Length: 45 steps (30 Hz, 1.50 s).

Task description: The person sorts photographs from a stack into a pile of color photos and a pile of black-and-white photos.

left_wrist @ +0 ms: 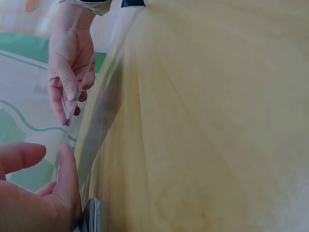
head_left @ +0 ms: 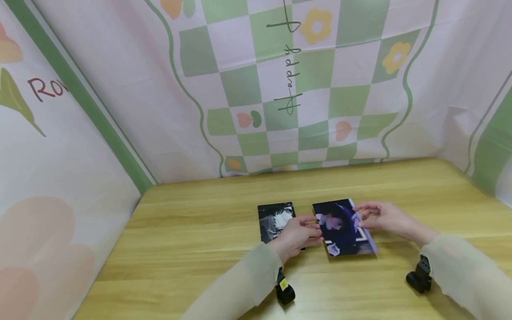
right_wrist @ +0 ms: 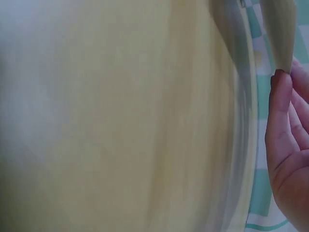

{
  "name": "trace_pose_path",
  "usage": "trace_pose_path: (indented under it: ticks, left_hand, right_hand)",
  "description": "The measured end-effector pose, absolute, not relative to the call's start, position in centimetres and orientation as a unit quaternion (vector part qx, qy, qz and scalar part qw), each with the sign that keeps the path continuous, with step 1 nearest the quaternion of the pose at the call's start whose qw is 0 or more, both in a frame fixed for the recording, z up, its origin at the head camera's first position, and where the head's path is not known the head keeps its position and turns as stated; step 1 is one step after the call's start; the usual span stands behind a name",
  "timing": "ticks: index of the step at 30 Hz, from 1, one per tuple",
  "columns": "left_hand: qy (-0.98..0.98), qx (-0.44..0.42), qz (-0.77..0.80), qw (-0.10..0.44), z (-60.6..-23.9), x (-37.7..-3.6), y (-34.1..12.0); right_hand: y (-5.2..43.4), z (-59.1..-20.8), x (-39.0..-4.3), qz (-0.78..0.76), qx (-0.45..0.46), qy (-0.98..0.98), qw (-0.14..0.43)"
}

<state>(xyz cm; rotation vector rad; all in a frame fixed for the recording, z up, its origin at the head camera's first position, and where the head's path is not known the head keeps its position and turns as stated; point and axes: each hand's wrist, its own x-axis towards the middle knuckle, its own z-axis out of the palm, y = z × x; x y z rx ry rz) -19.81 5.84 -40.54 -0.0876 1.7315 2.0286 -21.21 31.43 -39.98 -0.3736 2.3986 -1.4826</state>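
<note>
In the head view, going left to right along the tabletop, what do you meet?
Black card stack → left hand → dark photo card → right hand, on the wooden table.

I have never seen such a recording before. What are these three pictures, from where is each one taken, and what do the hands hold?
No machine here: a person works with two bare hands at a wooden table. The large picture comes from a camera worn on the head, looking down. The two blurry pictures come from small cameras strapped to each wrist, so they show mostly tabletop and fingers. In the head view, the left hand and the right hand hold a dark photo card by its two side edges. A second dark card lies flat on the table beside it, partly under the left hand. A patterned cloth hangs behind.
</note>
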Motion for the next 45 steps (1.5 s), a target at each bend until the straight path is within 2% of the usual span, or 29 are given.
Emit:
trace_pose_path:
  ticks: [5,16,24,34,45]
  left_hand:
    - [0.634,-0.020,0.736,0.237,-40.7,-19.6,6.2]
    - [0.670,-0.009,0.704,0.234,-41.0,-19.3,6.7]
    - [0.683,-0.007,0.694,0.230,-40.8,-19.3,6.7]
    - [0.687,-0.008,0.692,0.220,-40.6,-19.5,6.6]
    - [0.678,0.002,0.706,0.203,-40.4,-19.5,6.1]
  right_hand:
    - [31.4,-39.7,-21.4,-0.446,-0.154,0.870,0.144]
    - [30.6,-39.5,-20.6,-0.301,-0.157,0.939,0.058]
    - [30.1,-39.3,-20.7,-0.253,-0.169,0.952,0.029]
    - [30.1,-38.9,-20.9,-0.221,-0.169,0.960,0.040]
    - [30.7,-39.1,-20.9,-0.265,-0.170,0.948,0.042]
